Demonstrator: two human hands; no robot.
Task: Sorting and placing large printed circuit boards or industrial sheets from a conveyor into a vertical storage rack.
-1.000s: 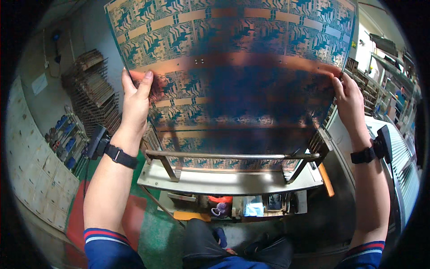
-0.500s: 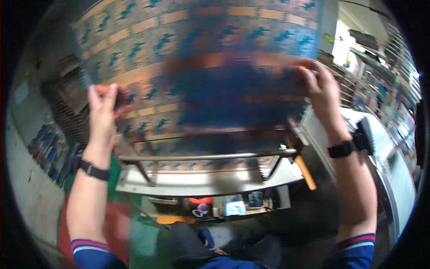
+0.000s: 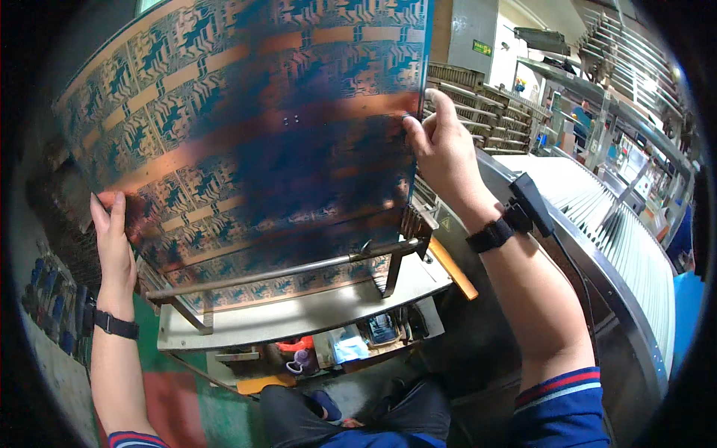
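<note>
A large copper-coloured circuit board panel (image 3: 216,123) with repeated blue-and-copper track patterns is held up before me, tilted, its left side lower. My left hand (image 3: 113,243) pinches its left edge between thumb and fingers. My right hand (image 3: 448,153) grips the right edge, higher up, with the thumb on the near face. Behind the panel, the fingertips of both hands are partly hidden. Below it a metal rail (image 3: 291,275) runs across a stand over a pale tabletop (image 3: 254,325). Another patterned panel (image 3: 276,291) shows behind the rail.
Under the tabletop a shelf holds a red-orange item (image 3: 296,345), a pale blue packet (image 3: 349,345) and a dark tray (image 3: 383,328). A yellow bar (image 3: 453,269) juts out at its right. White slatted racks (image 3: 597,216) with a metal frame stand on my right.
The panel has shifted left in the picture and tilted, its left side now lower. Both hands keep their hold on its edges. More of the racks at right has come into view.
</note>
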